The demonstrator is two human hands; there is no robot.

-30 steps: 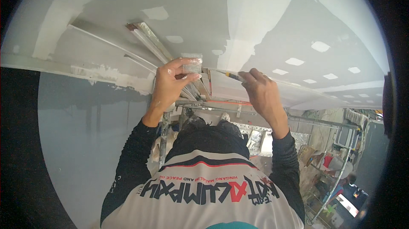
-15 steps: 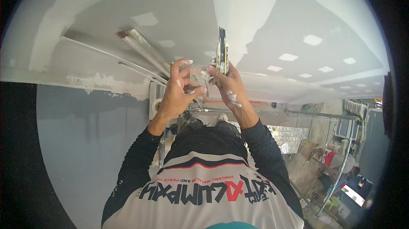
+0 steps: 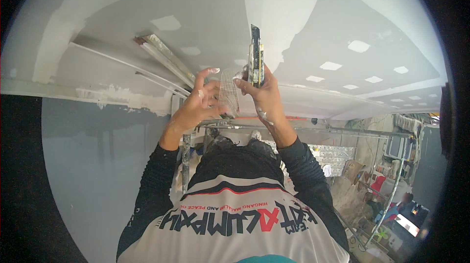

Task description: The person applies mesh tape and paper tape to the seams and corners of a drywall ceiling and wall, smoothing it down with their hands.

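My right hand [image 3: 267,97] is closed around a utility knife [image 3: 256,60], its dark end pointing up and putty smeared on its body. Between thumb and fingers the same hand also pinches a short strip of white mesh joint tape [image 3: 228,91], which hangs down on its left side. My left hand [image 3: 195,106] is just left of the strip, fingers apart and curved, slightly smeared by motion. Its thumb comes close to the strip's lower end; whether it touches cannot be made out. White putty marks both hands.
Ahead is a grey board surface [image 3: 210,23] with white putty bands and patches. Long pale strips [image 3: 169,57] lie against it at left. A metal scaffold rail [image 3: 313,130] runs below my hands. Down at right are scaffold tubes [image 3: 394,189] and assorted clutter; a grey-blue wall [image 3: 98,165] stands left.
My left hand has moved left and down, its fingers spreading away from the mesh tape. The strip has turned and looks narrower. My right hand keeps the knife, barely shifting.
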